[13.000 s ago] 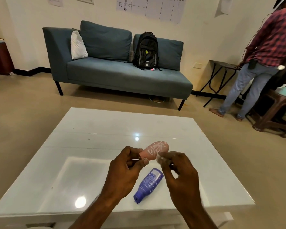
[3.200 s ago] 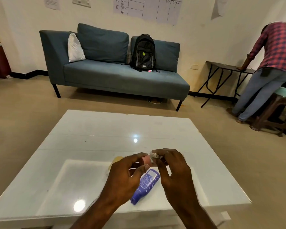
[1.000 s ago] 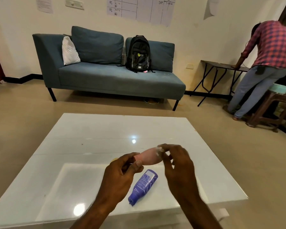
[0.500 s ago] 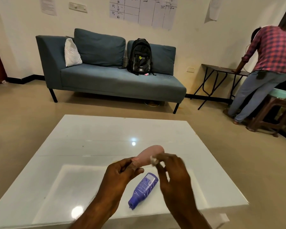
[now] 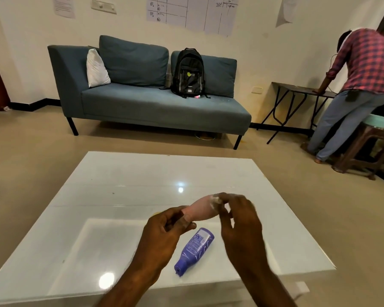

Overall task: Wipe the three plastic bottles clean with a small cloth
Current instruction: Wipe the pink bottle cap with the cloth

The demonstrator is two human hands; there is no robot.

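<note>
My left hand [image 5: 162,235] grips the cap end of a pink plastic bottle [image 5: 200,210], holding it above the table, tilted up to the right. My right hand [image 5: 239,220] pinches a small white cloth [image 5: 215,200] against the bottle's upper far end. A purple-blue bottle [image 5: 195,249] lies on its side on the white glossy table [image 5: 120,196], just below my hands, cap towards me. A sliver of something yellow [image 5: 157,213] shows behind my left hand; what it is I cannot tell.
A blue sofa [image 5: 155,105] with a black backpack [image 5: 189,73] and a white cushion stands beyond the table. At the right a person in a checked shirt [image 5: 364,63] leans on a dark folding table [image 5: 297,89], beside a brown stool [image 5: 364,149].
My right hand has slid the cloth up along the pink bottle towards its far end. The purple-blue bottle has not moved.
</note>
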